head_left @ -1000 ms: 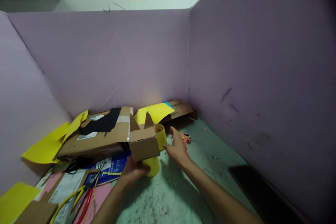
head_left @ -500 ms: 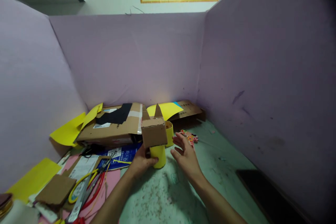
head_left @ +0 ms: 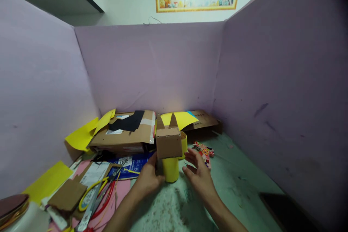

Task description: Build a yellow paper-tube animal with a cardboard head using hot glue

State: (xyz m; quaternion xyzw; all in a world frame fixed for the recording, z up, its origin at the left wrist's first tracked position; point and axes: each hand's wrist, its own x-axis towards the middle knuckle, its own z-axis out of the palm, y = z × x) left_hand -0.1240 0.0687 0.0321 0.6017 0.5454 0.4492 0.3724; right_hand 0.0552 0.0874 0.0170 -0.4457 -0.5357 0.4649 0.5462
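A small brown cardboard box (head_left: 169,146) with two pointed cardboard ears (head_left: 173,120) sits on top of an upright yellow paper tube (head_left: 170,171). My left hand (head_left: 148,175) is just left of the tube, thumb and fingers apart; whether a fingertip still touches it I cannot tell. To the right, my right hand (head_left: 200,174) hovers with curved, spread fingers and holds nothing. Another yellow paper tube (head_left: 184,144) stands partly hidden behind the box.
Yellow-handled scissors (head_left: 81,203), a red-handled tool (head_left: 104,203) and a cardboard piece (head_left: 67,195) lie at left. Behind are a large cardboard box (head_left: 127,137), yellow paper (head_left: 178,119) and a patterned piece (head_left: 203,150). Purple panels (head_left: 152,65) enclose the green-covered table (head_left: 231,177).
My left thumb has come off the front of the yellow tube and drawn to its left side. My right hand stays open nearby. The whole view has shifted slightly.
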